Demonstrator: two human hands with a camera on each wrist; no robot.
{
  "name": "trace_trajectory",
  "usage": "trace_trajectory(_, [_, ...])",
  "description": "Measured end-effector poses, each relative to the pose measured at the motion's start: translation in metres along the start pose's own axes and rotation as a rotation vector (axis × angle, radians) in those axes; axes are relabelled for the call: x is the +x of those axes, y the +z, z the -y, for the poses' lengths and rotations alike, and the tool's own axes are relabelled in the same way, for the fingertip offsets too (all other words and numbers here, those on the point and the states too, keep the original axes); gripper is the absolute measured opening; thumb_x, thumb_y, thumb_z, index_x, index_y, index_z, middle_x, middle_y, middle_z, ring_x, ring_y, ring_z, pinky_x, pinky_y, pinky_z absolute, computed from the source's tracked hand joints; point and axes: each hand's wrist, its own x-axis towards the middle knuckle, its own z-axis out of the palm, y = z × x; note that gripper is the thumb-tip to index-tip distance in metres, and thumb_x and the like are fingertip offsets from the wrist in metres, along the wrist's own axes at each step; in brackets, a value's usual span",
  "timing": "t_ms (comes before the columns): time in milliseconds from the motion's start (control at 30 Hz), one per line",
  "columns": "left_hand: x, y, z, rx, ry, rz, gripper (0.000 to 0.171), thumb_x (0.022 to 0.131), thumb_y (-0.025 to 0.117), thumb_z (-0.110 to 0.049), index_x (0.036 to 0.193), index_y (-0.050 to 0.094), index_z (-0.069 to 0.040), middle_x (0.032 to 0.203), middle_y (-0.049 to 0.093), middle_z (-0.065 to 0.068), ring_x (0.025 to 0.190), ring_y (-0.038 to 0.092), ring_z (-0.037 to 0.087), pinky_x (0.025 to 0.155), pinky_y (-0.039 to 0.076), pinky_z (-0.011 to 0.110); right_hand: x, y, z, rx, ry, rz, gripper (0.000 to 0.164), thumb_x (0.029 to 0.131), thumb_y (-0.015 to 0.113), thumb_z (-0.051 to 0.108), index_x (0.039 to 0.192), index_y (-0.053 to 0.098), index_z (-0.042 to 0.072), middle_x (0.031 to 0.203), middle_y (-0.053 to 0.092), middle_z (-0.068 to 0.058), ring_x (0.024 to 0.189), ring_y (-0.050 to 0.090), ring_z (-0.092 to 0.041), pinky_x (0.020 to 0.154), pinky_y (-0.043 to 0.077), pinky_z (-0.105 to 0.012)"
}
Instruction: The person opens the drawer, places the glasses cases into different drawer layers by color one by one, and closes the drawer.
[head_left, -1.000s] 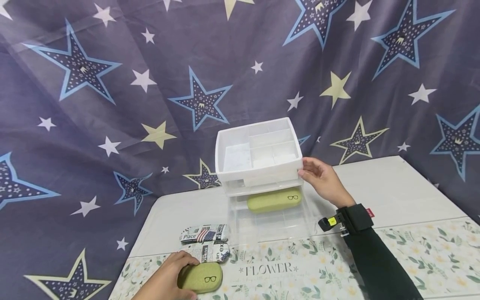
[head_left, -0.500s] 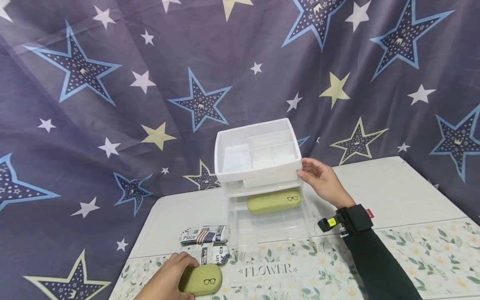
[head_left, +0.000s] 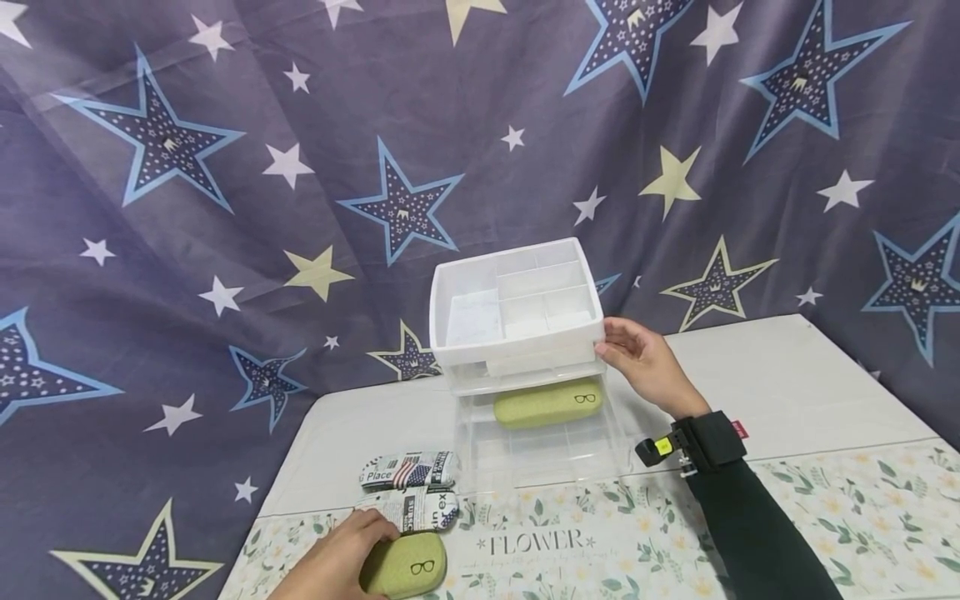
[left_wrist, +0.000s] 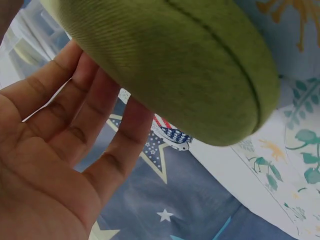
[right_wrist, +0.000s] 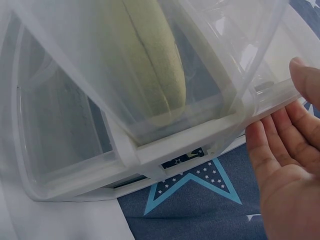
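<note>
In the head view my left hand (head_left: pixel 341 554) grips a green glasses case (head_left: pixel 408 567) with a small spectacles print, low in front. Its fingers lie along the case's side in the left wrist view, and the thumb is mostly hidden there. My right hand (head_left: pixel 651 367) holds the right front corner of a white plastic drawer unit (head_left: pixel 517 346), the thumb at its front and the fingers along its side. A clear drawer (head_left: pixel 555 454) is pulled out of the unit. Toward the back of this drawer lies another green glasses case (head_left: pixel 551 402).
Two newsprint-patterned cases (head_left: pixel 408 471) lie left of the drawer, behind the left hand. The unit's open top is split into several compartments. A white table cover with a flowered front part (head_left: pixel 862 517) lies beneath, and a starry curtain (head_left: pixel 480 100) hangs behind.
The left hand and its glasses case have shifted slightly down, toward the front. The right hand, the drawer unit and the case in the drawer stay where they were.
</note>
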Motion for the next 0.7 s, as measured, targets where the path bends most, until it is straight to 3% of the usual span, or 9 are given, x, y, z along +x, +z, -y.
trace_trajectory(100, [0.000, -0.001, -0.001, -0.002, 0.003, 0.003, 0.061, 0.064, 0.094, -0.052, 0.111, 0.071, -0.020, 0.107, 0.056, -0.013, 0.095, 0.053, 0.005, 0.073, 0.057, 0.028, 0.000, 0.000, 0.001, 0.005, -0.004, 0.002, 0.049, 0.102, 0.067, 0.014, 0.142, 0.051, -0.007, 0.132, 0.060, -0.024, 0.114, 0.061, -0.010, 0.096, 0.054, -0.016])
trace_trajectory(400, [0.001, -0.022, -0.010, 0.047, -0.032, -0.006, 0.065, 0.057, 0.098, -0.034, 0.112, 0.067, -0.020, 0.111, 0.056, -0.012, 0.097, 0.053, 0.006, 0.075, 0.057, 0.030, -0.001, -0.001, 0.000, 0.001, -0.002, 0.002, 0.049, 0.101, 0.067, 0.014, 0.143, 0.050, -0.006, 0.132, 0.060, -0.024, 0.114, 0.061, -0.009, 0.096, 0.054, -0.015])
trace_trajectory(500, [0.001, -0.030, -0.011, 0.086, -0.023, -0.041, 0.065, 0.056, 0.098, -0.034, 0.111, 0.067, -0.019, 0.111, 0.057, -0.012, 0.096, 0.053, 0.007, 0.076, 0.057, 0.031, -0.001, 0.000, 0.001, 0.000, -0.004, 0.005, 0.049, 0.102, 0.067, 0.014, 0.143, 0.050, -0.006, 0.132, 0.060, -0.024, 0.114, 0.061, -0.010, 0.096, 0.054, -0.016])
trace_trajectory(700, [0.005, -0.047, -0.012, 0.177, 0.083, -0.165, 0.068, 0.051, 0.099, -0.032, 0.109, 0.066, -0.017, 0.108, 0.058, -0.011, 0.095, 0.052, 0.006, 0.072, 0.055, 0.027, -0.002, 0.000, 0.000, -0.028, -0.006, 0.003, 0.049, 0.102, 0.067, 0.017, 0.144, 0.051, -0.004, 0.131, 0.062, -0.022, 0.115, 0.061, -0.013, 0.093, 0.054, -0.015])
